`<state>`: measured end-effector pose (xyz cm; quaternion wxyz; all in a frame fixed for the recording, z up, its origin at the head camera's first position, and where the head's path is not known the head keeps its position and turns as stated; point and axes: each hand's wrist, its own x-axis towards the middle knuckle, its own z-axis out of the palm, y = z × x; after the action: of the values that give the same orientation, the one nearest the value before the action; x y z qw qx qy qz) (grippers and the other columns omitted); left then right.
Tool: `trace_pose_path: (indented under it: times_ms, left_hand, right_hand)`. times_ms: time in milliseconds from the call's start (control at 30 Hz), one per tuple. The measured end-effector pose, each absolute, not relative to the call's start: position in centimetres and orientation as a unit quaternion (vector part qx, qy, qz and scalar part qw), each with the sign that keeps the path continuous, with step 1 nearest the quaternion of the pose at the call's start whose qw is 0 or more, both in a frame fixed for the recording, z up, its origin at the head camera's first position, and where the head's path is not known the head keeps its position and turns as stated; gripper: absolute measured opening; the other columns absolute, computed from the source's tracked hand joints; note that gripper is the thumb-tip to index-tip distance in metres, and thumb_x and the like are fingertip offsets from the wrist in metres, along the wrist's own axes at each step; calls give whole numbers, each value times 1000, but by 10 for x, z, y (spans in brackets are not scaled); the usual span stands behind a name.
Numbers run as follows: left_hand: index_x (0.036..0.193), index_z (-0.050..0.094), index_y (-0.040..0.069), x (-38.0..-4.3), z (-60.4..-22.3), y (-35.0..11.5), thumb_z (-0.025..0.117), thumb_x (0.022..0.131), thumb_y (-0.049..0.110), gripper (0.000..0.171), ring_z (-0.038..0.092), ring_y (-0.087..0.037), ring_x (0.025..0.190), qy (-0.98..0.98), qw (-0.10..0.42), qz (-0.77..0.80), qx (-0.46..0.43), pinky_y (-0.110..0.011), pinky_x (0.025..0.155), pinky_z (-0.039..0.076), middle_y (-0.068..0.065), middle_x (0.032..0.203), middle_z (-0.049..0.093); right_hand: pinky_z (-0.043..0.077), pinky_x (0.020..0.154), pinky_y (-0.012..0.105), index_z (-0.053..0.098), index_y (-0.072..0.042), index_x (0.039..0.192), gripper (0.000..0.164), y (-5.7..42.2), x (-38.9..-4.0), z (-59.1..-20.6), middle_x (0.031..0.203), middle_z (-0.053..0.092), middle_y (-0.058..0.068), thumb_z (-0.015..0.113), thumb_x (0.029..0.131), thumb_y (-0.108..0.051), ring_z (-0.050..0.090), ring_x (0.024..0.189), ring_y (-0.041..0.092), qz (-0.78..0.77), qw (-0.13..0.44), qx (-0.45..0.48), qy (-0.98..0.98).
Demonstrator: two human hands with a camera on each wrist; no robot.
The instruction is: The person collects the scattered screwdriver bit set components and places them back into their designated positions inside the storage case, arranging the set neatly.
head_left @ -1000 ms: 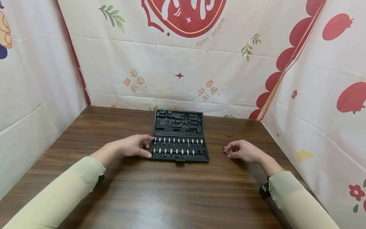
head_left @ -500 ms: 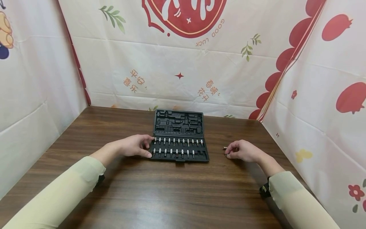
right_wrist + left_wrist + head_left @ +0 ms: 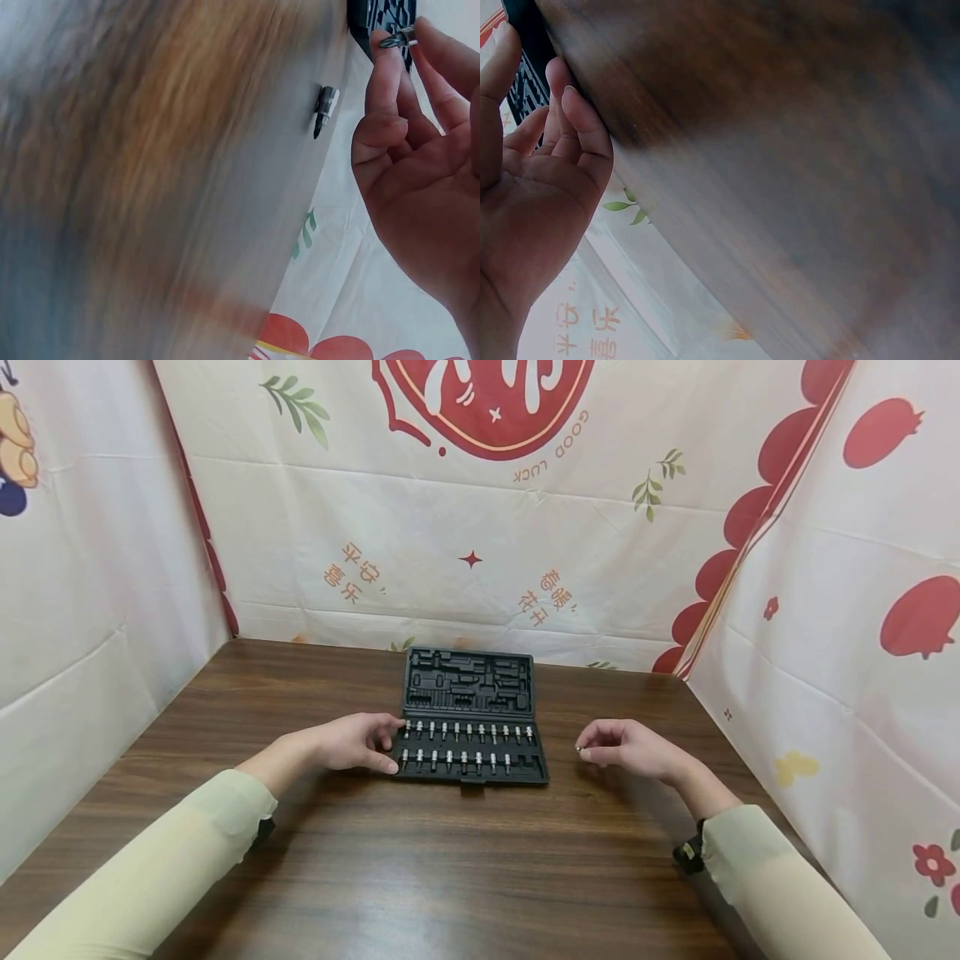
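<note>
An open black tool case [image 3: 470, 745] lies on the table, with two rows of silver bit sockets [image 3: 463, 757] in its lower half. My left hand [image 3: 348, 742] rests against the case's left edge, thumb near the front corner and fingers loosely bent. In the left wrist view its fingers lie along the dark case edge [image 3: 534, 34]. To the right of the case, my right hand [image 3: 633, 749] pinches a small bit socket [image 3: 397, 37] between thumb and index finger, its dark tip pointing outward. A second bit socket [image 3: 325, 111] lies on the table; the hand hides it in the head view.
The brown wooden table [image 3: 450, 868] extends around the case. Printed white cloth [image 3: 420, 510] closes off the back and both sides. The case's raised lid [image 3: 470, 681], with its moulded recesses, stands near the back cloth. Gaps show at the right end of the front row.
My right hand has picked a bit socket up off the table and moved slightly left with it. The left hand and the case have stayed put.
</note>
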<state>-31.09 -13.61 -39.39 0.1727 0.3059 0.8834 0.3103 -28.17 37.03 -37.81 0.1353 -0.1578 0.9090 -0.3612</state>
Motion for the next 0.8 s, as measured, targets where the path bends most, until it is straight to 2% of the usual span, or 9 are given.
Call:
trace_pose_path:
  times_ms: [200, 433, 633, 800]
  left_hand:
    - [162, 45, -7, -311, -395, -136, 86, 97, 29, 84, 65, -16, 97, 883, 170, 311, 308, -37, 92, 52, -11, 117, 68]
    - [160, 46, -8, -313, -398, -137, 87, 96, 28, 84, 68, -16, 98, 881, 164, 314, 313, -36, 93, 53, -11, 116, 69]
    - [161, 45, -7, -313, -398, -137, 87, 96, 28, 85, 66, -16, 97, 881, 165, 314, 312, -36, 92, 52, -11, 116, 68]
    - [161, 46, -8, -313, -398, -137, 87, 96, 28, 84, 67, -16, 96, 882, 164, 313, 312, -36, 92, 52, -11, 115, 69]
  right_hand:
    - [60, 88, 40, 73, -7, 132, 32, 362, -283, -381, 111, 75, 15, 73, 108, -27, 69, 98, 28, -383, 139, -167, 898]
    - [62, 84, 38, 76, -4, 131, 31, 351, -284, -383, 116, 80, 15, 75, 106, -22, 72, 97, 27, -392, 138, -181, 891]
    - [63, 86, 35, 74, -2, 134, 35, 344, -284, -384, 118, 80, 17, 79, 103, -18, 73, 100, 24, -404, 139, -179, 886]
    - [63, 86, 34, 77, -4, 130, 32, 338, -287, -385, 115, 82, 11, 81, 101, -20, 74, 97, 18, -404, 139, -174, 887]
